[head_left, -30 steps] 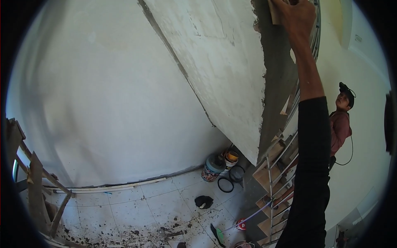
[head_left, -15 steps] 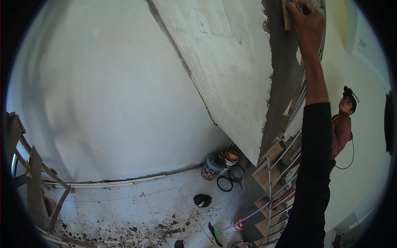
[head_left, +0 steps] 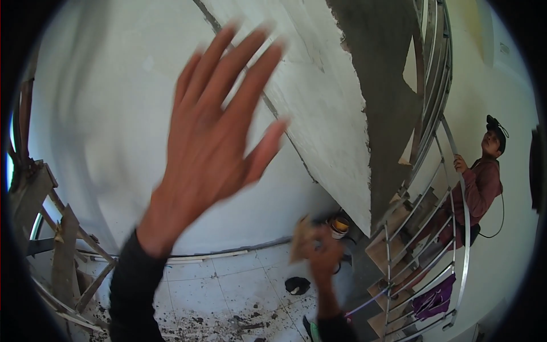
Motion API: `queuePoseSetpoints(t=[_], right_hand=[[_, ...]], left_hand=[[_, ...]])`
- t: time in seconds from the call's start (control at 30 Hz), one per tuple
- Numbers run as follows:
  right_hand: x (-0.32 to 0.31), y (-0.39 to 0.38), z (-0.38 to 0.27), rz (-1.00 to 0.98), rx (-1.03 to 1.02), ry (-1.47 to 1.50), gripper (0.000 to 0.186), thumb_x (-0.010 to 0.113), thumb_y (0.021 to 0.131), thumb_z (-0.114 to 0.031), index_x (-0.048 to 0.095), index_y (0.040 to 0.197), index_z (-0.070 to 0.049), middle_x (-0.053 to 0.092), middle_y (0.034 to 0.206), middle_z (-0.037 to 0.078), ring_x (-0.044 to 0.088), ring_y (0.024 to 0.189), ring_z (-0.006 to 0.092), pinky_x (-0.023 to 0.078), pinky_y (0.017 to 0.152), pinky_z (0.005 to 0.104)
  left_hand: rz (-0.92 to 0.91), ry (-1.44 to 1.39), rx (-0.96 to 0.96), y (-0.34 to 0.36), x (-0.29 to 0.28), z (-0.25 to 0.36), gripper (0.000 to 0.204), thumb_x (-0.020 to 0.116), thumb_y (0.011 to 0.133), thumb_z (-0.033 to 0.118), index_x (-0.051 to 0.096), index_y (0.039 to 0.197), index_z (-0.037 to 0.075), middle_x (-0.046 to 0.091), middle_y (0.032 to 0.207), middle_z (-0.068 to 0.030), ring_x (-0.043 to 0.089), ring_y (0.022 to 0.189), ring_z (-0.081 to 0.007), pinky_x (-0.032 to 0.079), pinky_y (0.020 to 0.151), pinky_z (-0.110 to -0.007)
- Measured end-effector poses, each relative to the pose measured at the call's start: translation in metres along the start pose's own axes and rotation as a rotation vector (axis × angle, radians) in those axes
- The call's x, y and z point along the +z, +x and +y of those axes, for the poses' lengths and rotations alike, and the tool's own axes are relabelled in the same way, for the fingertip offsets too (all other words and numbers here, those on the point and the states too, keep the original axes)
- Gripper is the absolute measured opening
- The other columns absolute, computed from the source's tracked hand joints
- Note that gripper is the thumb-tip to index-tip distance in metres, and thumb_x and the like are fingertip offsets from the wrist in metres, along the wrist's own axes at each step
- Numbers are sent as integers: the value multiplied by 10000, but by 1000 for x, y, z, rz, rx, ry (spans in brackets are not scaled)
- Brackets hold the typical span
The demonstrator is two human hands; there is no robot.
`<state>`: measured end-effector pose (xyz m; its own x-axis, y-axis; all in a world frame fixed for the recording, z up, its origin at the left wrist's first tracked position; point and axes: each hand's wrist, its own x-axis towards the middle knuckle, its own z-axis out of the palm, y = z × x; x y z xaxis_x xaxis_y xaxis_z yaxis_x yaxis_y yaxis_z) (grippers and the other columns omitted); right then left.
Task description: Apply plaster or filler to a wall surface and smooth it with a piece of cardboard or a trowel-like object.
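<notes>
My left hand (head_left: 208,134) is raised in the middle of the view, its fingers spread and holding nothing; the fingertips are blurred. Lower and to the right, my right hand (head_left: 326,251) is closed on a small flat wooden float (head_left: 298,242), smeared by motion. Beyond them slopes a whitish plastered surface (head_left: 319,91) with a ragged edge. Along that edge runs a dark grey strip of plaster (head_left: 390,68). Neither hand touches the plaster.
A person (head_left: 478,194) stands on the stairs at right, one hand on the metal railing (head_left: 464,222), where a purple cloth (head_left: 434,299) hangs. Wooden scaffolding (head_left: 65,251) stands at left. Buckets (head_left: 340,225) and scattered debris (head_left: 250,319) lie below on the tiled floor.
My right hand has come down from the dark plaster strip at upper right with the wooden float. My left hand has come up into view, open. The view has shifted slightly.
</notes>
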<state>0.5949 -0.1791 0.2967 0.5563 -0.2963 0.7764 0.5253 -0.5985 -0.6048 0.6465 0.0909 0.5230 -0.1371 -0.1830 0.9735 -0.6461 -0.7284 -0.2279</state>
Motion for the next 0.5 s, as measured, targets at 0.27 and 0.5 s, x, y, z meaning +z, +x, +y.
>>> queuePoseSetpoints(t=[0.27, 0.5], right_hand=[[40, -330, 143, -295, 1351, 132, 281, 771, 885, -229, 730, 1002, 23, 700, 838, 70, 623, 751, 115, 511, 658, 291], [6, -333, 183, -198, 1007, -65, 221, 758, 883, -197, 748, 971, 6, 720, 807, 78, 640, 695, 162, 522, 632, 352]], left_hand=[[-40, 495, 276, 154, 60, -5, 878, 412, 966, 630, 356, 1485, -75, 328, 1576, -207, 252, 1493, -342, 140, 1207, -581], [-296, 507, 295, 157, 80, 56, 970, 352, 933, 734, 338, 1507, -47, 309, 1596, -185, 239, 1503, -311, 87, 1221, -562]])
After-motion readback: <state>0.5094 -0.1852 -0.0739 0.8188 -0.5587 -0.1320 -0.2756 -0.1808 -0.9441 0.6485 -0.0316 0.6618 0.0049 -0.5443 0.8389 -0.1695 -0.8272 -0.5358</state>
